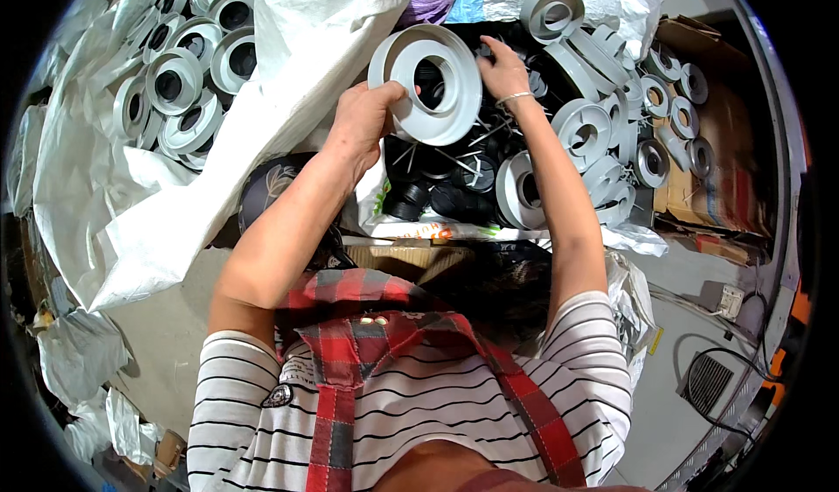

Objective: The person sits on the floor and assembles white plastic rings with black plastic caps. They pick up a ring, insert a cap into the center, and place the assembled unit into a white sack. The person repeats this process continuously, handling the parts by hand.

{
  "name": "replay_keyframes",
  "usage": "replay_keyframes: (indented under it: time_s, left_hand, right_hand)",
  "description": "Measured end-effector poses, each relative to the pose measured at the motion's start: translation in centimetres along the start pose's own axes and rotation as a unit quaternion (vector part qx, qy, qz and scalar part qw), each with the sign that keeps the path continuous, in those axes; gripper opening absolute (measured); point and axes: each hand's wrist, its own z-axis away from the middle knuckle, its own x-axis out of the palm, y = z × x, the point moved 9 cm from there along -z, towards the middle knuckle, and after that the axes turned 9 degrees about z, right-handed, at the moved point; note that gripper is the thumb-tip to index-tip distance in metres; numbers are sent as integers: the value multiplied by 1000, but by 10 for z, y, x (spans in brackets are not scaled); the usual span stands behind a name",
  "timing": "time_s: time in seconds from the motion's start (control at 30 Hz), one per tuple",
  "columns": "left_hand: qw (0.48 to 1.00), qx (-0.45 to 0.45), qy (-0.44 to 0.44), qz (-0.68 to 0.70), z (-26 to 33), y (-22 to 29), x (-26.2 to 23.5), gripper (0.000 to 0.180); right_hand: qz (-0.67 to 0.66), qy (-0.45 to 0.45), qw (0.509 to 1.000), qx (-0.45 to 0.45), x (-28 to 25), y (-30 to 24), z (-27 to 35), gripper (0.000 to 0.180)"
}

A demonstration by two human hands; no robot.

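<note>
While both hands grip it, white ring [434, 84] tilts — above black parts [454, 186].

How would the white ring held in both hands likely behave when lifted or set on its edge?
The white ring probably stays stiff: it keeps its shape in the left hand. It seems light, gripped only at its rim. Round, it may roll on edge.

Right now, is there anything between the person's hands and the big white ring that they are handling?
Nothing visible. The left hand already grips the white ring at its left rim, and the right hand touches its right edge. The black parts lie below the ring, not between it and either hand.
</note>
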Motion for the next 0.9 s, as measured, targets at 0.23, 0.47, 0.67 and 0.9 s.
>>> replay_keyframes:
  time_s: [0.23, 0.47, 0.67, 0.9]
  left_hand:
    - [997, 40, 46, -41, -7, -7, -12, 24]
    - [988, -44, -106, 102, 7, -28, 27, 27]
    - [982, -55, -182, -19, 24, -36, 40, 33]
    - [972, -82, -207, -78, 41, -30, 46, 35]
  right_hand:
    - [411, -95, 901, -102, 41, 9, 13, 30]
    - [-12, 53, 990, -129, -56, -100, 100, 46]
    - [-59, -53, 997, -16, -74, -97, 117, 74]
    - [61, -23, 975, -213, -87, -141, 142, 73]
